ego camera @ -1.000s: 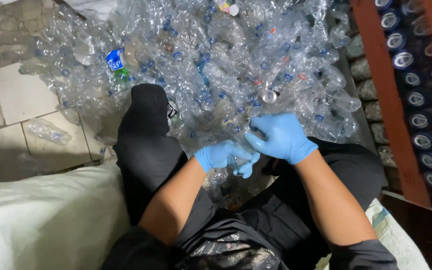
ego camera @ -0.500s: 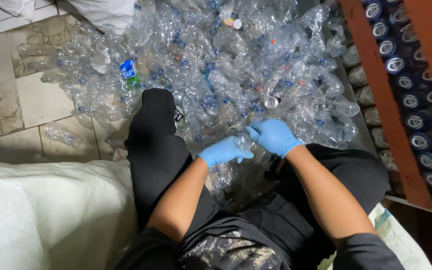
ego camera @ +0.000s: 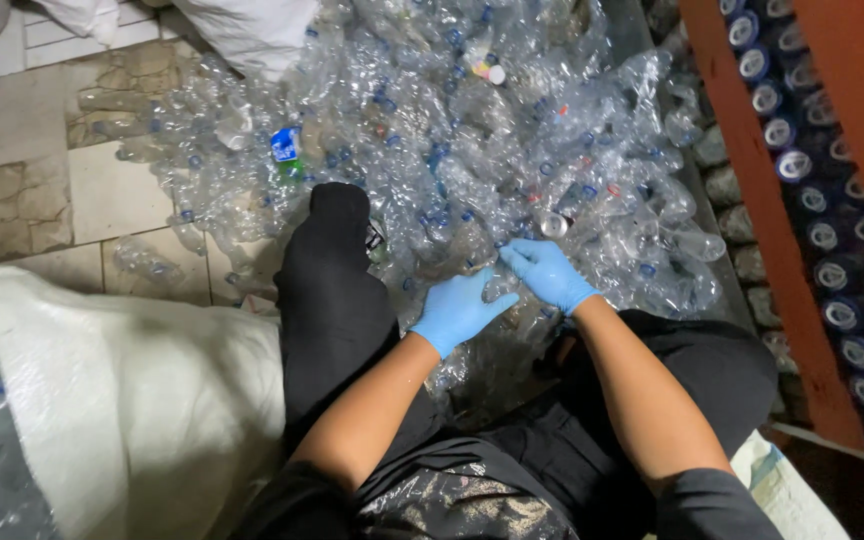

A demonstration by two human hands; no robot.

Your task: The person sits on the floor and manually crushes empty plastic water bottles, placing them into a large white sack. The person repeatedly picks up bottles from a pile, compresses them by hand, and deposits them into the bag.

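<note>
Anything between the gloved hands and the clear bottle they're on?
Nothing visible. The left hand and right hand already meet on a clear bottle at the near edge of the pile, between the knees.

A tiled floor [ego camera: 102, 190] of pale square tiles, some mottled brown, carries everything. A wide heap of crushed clear plastic bottles [ego camera: 472, 130] with blue caps spreads across it. One loose bottle [ego camera: 142, 262] lies apart at the heap's left edge. A big white sack [ego camera: 122, 400] rests on the tiles at lower left, another white sack [ego camera: 242, 25] at the top.
</note>
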